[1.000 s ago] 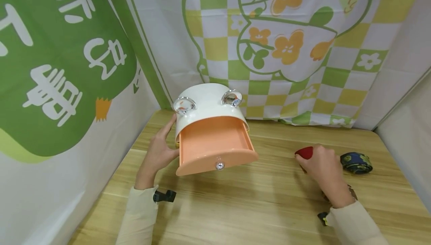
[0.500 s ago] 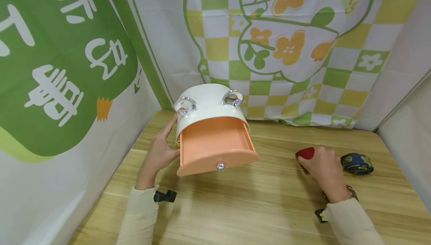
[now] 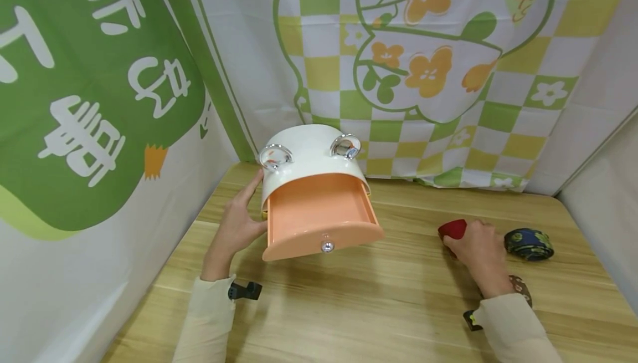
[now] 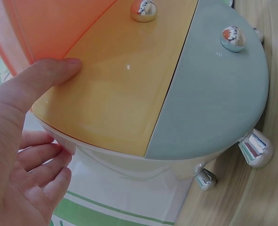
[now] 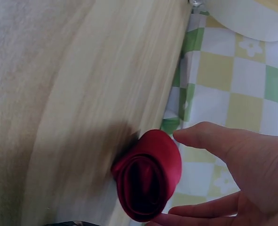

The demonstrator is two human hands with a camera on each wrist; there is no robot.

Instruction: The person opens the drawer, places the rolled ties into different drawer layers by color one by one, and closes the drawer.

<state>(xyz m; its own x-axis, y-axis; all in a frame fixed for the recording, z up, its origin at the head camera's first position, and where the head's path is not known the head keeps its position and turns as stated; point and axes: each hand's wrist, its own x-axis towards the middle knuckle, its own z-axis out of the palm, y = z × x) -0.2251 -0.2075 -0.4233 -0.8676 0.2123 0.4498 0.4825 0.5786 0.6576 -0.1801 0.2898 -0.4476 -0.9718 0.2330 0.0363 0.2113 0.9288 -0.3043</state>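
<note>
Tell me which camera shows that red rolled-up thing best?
The right wrist view: it shows the red roll close up, with its spiral end facing the camera. In the head view, the right hand partly hides it. The left wrist view doesn't show it.

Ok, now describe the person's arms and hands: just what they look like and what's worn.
The left sleeve and right sleeve are long, plain and cream-coloured, ending near the wrists. A small black device juts from the left cuff; the right cuff has another black device with a yellowish patch. The left hand and right hand are ungloved.
</note>
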